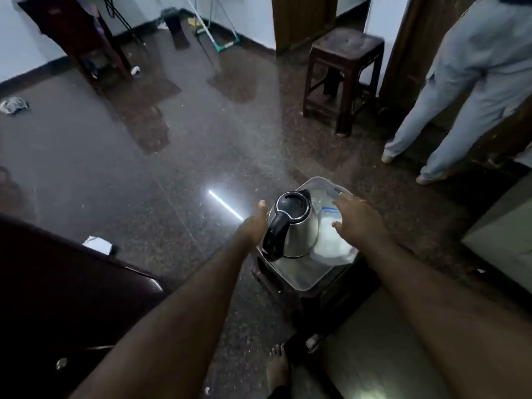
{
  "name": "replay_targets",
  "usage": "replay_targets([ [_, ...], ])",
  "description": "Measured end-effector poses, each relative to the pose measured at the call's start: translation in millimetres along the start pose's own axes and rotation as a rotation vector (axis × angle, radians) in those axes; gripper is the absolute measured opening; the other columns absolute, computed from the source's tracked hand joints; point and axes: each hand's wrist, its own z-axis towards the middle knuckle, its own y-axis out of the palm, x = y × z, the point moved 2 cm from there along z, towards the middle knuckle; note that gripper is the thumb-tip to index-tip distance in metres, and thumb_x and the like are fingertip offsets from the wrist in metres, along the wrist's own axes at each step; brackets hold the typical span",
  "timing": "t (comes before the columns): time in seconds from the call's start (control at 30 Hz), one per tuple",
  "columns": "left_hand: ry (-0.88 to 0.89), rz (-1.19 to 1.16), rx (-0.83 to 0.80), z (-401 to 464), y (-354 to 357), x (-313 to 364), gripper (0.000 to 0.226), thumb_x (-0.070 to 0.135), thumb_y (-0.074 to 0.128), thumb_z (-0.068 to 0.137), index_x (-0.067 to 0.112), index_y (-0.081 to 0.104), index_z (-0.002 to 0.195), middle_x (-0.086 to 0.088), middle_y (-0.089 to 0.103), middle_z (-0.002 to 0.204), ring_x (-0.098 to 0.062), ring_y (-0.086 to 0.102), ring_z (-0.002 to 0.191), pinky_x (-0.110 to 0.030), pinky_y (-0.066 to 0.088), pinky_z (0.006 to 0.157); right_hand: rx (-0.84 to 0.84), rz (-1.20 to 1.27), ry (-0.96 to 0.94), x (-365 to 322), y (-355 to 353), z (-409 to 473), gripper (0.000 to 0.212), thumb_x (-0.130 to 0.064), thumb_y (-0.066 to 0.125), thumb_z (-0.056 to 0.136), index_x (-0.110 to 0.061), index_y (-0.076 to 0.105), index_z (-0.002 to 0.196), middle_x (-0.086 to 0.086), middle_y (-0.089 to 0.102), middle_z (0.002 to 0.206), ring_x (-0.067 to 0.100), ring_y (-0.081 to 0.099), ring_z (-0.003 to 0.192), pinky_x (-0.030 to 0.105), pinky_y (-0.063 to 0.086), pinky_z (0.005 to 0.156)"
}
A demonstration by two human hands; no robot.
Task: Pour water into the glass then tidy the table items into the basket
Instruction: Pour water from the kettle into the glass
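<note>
A steel kettle [299, 226] with a black lid and handle stands inside a clear plastic basket [302, 276] on a low dark stool. Beside the kettle in the basket lie a clear zip bag with a blue seal [331, 237] and what looks like a glass [318, 200] behind it. My left hand [254, 223] is at the basket's left rim, fingers hidden behind the kettle handle. My right hand [355, 218] hovers over the basket's right side with fingers spread, holding nothing.
A dark wooden stool [342, 79] stands at the back right. A person in light trousers [460, 90] stands at the right by a door. Dark furniture [57, 283] fills the lower left. A white paper [98, 244] lies on the speckled floor. My bare foot [277, 367] is below.
</note>
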Motion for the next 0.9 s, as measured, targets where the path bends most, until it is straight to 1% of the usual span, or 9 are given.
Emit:
replay_targets([
  [0.1, -0.016, -0.088, -0.128, 38, 14, -15, 0.074, 0.063, 0.013, 0.099, 0.016, 0.053, 0.14, -0.017, 0.051, 0.146, -0.026, 0.048, 0.135, -0.037, 0.034, 0.112, 0.002, 0.11, 0.072, 3, 24, 53, 0.049, -0.021, 0.076, 0.082, -0.011, 0.057, 0.127, 0.008, 0.052, 0.14, 0.03, 0.051, 0.127, 0.038, 0.042, 0.1],
  [0.17, -0.056, -0.152, -0.171, 54, 20, -30, 0.073, 0.071, 0.018, 0.094, 0.023, 0.073, 0.102, -0.013, 0.071, 0.107, -0.018, 0.067, 0.095, -0.023, 0.054, 0.081, -0.039, 0.135, 0.128, 1, 42, 85, 0.062, -0.016, 0.076, 0.082, -0.012, 0.049, 0.137, 0.01, 0.043, 0.147, 0.033, 0.051, 0.129, 0.041, 0.043, 0.101],
  [0.27, -0.066, -0.221, -0.221, 66, 29, -54, 0.089, 0.089, 0.025, 0.079, 0.015, 0.075, 0.068, -0.006, 0.073, 0.068, -0.016, 0.067, 0.061, -0.016, 0.05, 0.053, -0.118, 0.137, 0.184, 5, 76, 124, 0.085, -0.009, 0.072, 0.083, -0.024, 0.025, 0.152, 0.01, 0.013, 0.164, 0.038, 0.046, 0.134, 0.047, 0.043, 0.1],
  [0.33, -0.044, -0.288, -0.195, 72, 39, -68, 0.092, 0.091, 0.032, 0.074, 0.008, 0.073, 0.073, -0.008, 0.07, 0.065, -0.018, 0.062, 0.057, -0.019, 0.045, 0.051, -0.159, 0.129, 0.191, 13, 96, 149, 0.091, -0.003, 0.068, 0.08, -0.03, 0.02, 0.153, 0.009, 0.006, 0.166, 0.04, 0.046, 0.133, 0.049, 0.043, 0.1],
  [0.47, 0.095, -0.46, -0.032, 77, 56, -83, 0.088, 0.077, 0.045, 0.08, -0.009, 0.058, 0.067, -0.015, 0.055, 0.058, -0.019, 0.048, 0.057, -0.035, 0.036, 0.059, -0.23, 0.24, 0.18, 28, 129, 182, 0.091, -0.01, 0.075, 0.078, -0.024, 0.026, 0.153, 0.012, 0.018, 0.16, 0.035, 0.041, 0.138, 0.045, 0.04, 0.11],
  [0.6, 0.186, -0.517, 0.124, 74, 63, -83, 0.062, 0.062, 0.054, 0.084, 0.013, 0.043, 0.049, -0.011, 0.042, 0.048, -0.019, 0.04, 0.051, -0.037, 0.032, 0.054, -0.201, 0.304, 0.171, 32, 139, 191, 0.074, -0.019, 0.077, 0.078, -0.019, 0.039, 0.142, 0.013, 0.038, 0.15, 0.031, 0.046, 0.133, 0.042, 0.042, 0.107],
  [0.7, 0.217, -0.517, 0.141, 77, 53, -72, 0.054, 0.055, 0.058, 0.084, 0.017, 0.044, 0.047, -0.009, 0.041, 0.045, -0.017, 0.039, 0.05, -0.037, 0.033, 0.055, -0.092, 0.431, 0.142, 33, 128, 183, 0.058, -0.027, 0.08, 0.074, -0.019, 0.053, 0.125, 0.007, 0.058, 0.128, 0.024, 0.057, 0.118, 0.032, 0.046, 0.093],
  [0.8, 0.262, -0.463, 0.134, 79, 35, -58, 0.054, 0.055, 0.059, 0.078, 0.01, 0.05, 0.048, -0.004, 0.043, 0.041, -0.014, 0.039, 0.044, -0.03, 0.031, 0.05, 0.025, 0.51, 0.193, 36, 110, 165, 0.079, -0.027, 0.088, 0.064, -0.021, 0.048, 0.131, 0.009, 0.051, 0.131, 0.025, 0.055, 0.118, 0.041, 0.048, 0.097],
  [0.9, 0.305, -0.378, 0.152, 69, 16, -42, 0.048, 0.057, 0.058, 0.068, 0.016, 0.053, 0.044, 0.0, 0.045, 0.041, -0.012, 0.037, 0.038, -0.023, 0.027, 0.044, 0.222, 0.603, 0.24, 36, 83, 135, 0.09, -0.018, 0.091, 0.056, -0.016, 0.048, 0.135, 0.013, 0.048, 0.129, 0.025, 0.053, 0.115, 0.033, 0.045, 0.096],
])
